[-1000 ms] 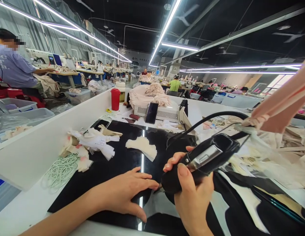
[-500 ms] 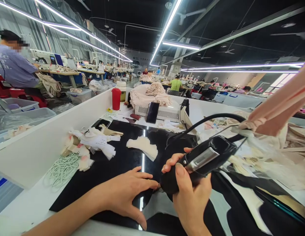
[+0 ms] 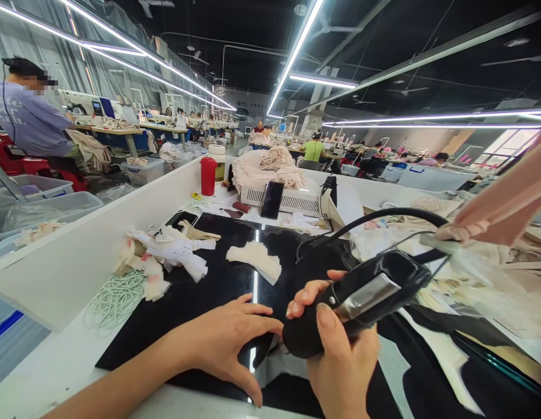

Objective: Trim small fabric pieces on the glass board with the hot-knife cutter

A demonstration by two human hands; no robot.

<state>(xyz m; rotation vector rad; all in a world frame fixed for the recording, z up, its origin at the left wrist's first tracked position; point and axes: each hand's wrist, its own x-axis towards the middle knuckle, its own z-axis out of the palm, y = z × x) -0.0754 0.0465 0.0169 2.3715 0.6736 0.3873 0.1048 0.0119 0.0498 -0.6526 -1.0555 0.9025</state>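
Observation:
My right hand is wrapped round a black corded hand tool with a silver panel, its rounded tip pointing down-left at the black fabric. A black cable loops back from the tool. My left hand lies flat on the black fabric with fingers spread, fingertips just beside the tool's tip. A white cut fabric piece rests on the black surface beyond my hands.
A heap of white and beige scraps and coiled white cord lie left. A red cup, a propped phone and a white box stand behind. Pink fabric hangs right. A white wall bounds the table; other workers sit beyond.
My hands and the tool stay almost where they were. The view has shifted slightly, and the tool's rear end has tipped a little lower.

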